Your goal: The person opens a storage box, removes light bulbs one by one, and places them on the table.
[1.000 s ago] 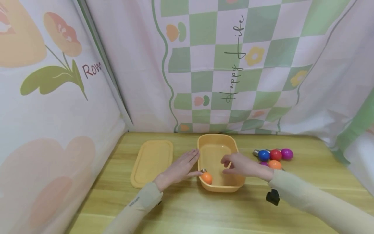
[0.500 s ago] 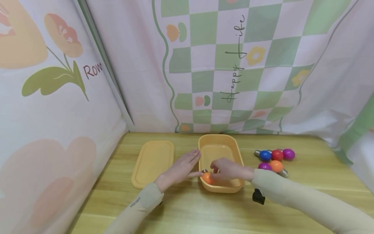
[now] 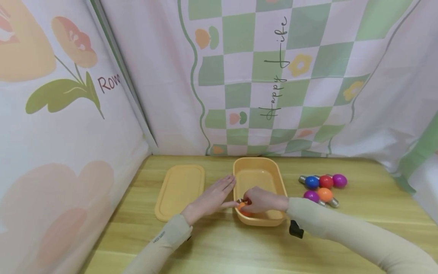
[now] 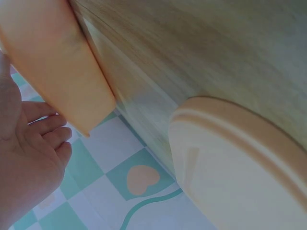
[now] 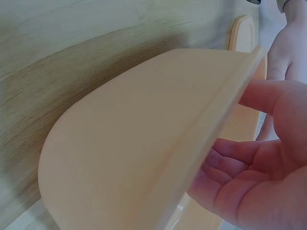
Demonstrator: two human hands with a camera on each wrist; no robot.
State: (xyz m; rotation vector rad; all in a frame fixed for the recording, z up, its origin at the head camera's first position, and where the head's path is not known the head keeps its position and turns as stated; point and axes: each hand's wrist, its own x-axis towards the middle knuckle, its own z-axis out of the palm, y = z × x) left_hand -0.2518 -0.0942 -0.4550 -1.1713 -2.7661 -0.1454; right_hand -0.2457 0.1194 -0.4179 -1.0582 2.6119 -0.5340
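Note:
In the head view a yellow plastic box (image 3: 261,221) stands on the table with its top uncovered. An orange light bulb (image 3: 241,206) with a metal base lies in its near left corner. My right hand (image 3: 264,200) reaches down into the box, thumb and fingers curled at this bulb and partly covering it. The box wall hides those fingertips in the right wrist view. With fingers nearly straight, my left hand (image 3: 213,196) rests against the box's left rim, its thumb close to the bulb. The left wrist view shows its fingers touching the box's outer wall (image 4: 62,62).
A flat yellow lid (image 3: 180,192) lies left of the box. To the right are more bulbs: blue (image 3: 311,182), red (image 3: 326,182), purple (image 3: 340,180), another purple (image 3: 311,196) and another orange one (image 3: 325,195). A checked curtain (image 3: 236,95) hangs behind the table.
My right hand has moved left and down inside the box, from above its right side to the orange bulb, and its fingers have closed there. My left hand has stayed at the rim.

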